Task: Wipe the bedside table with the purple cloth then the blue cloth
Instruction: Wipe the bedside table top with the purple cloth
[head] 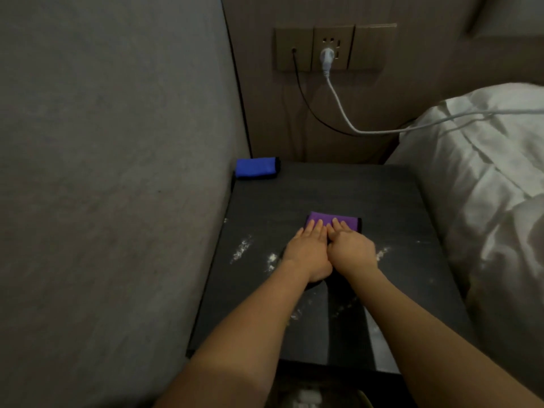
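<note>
Purple cloth (332, 221) mid bedside table (412, 275); I see left hand (306, 254) & right hand (351, 248) flat on it, fingers straight, pressing. Blue cloth (256, 168) at far-left corner. White powder (242, 249) either side. Bed (485, 187) along right edge.

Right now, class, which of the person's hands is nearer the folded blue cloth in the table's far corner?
Left. The left hand lies on the blue cloth's side; the right hand lies beside it, farther off.

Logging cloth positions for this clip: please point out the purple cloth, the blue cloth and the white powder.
purple cloth (341, 220): head view, bare far edge.
blue cloth (256, 167): head view, top face centre.
white powder (242, 249): head view, left streak.
</note>
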Available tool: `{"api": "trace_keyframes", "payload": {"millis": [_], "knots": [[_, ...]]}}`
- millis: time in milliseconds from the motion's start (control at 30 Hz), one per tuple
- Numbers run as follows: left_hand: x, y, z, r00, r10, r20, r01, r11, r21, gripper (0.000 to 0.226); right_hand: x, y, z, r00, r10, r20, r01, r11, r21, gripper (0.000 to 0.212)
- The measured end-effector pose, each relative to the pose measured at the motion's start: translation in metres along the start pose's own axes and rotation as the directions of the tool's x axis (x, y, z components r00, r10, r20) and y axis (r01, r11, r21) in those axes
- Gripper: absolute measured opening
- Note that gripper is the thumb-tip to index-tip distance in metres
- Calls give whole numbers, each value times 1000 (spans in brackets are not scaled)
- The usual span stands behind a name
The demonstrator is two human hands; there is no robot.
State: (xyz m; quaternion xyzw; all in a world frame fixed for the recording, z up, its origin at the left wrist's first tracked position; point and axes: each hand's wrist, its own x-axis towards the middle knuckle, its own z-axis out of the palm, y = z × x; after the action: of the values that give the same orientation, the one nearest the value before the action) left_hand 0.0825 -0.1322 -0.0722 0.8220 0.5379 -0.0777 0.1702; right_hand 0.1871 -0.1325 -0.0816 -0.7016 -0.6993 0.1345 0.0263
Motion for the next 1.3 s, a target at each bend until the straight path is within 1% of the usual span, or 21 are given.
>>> {"api": "trace_keyframes", "payload": {"millis": [167, 333, 567, 700, 900, 1000, 1133, 1300], "knots": [[-19, -51, -5, 996, -91, -20, 91, 995, -30, 75, 16, -54, 8, 995, -87, 41, 86, 996, 7, 48], [-31, -93, -12, 979, -205, -17, 204, 978, -33, 80, 36, -101, 15, 977, -194, 85, 194, 981, 11, 47], [-35, -129, -17, 945, -326, -44, 324, 945, -45, 74, 60, -140, 21, 947, -300, 116, 303, 953, -4, 48], [-35, -134, -18, 920, -385, -67, 382, 922, -55, 74, 70, -148, 22, 930, -342, 133, 345, 939, 1, 50], [-36, -131, -14, 903, -422, -82, 416, 906, -75, 77, 68, -146, 25, 917, -381, 117, 383, 924, 6, 51], [-45, -131, -10, 899, -429, -85, 422, 902, -85, 77, 60, -149, 26, 905, -411, 108, 411, 911, 25, 51], [-65, -129, -1, 899, -428, -89, 425, 904, -49, 76, 39, -153, 33, 895, -439, 79, 435, 898, 69, 49], [-76, -110, 5, 906, -417, -75, 414, 909, -44, 76, 20, -138, 33, 893, -444, 66, 439, 895, 80, 49]]}}
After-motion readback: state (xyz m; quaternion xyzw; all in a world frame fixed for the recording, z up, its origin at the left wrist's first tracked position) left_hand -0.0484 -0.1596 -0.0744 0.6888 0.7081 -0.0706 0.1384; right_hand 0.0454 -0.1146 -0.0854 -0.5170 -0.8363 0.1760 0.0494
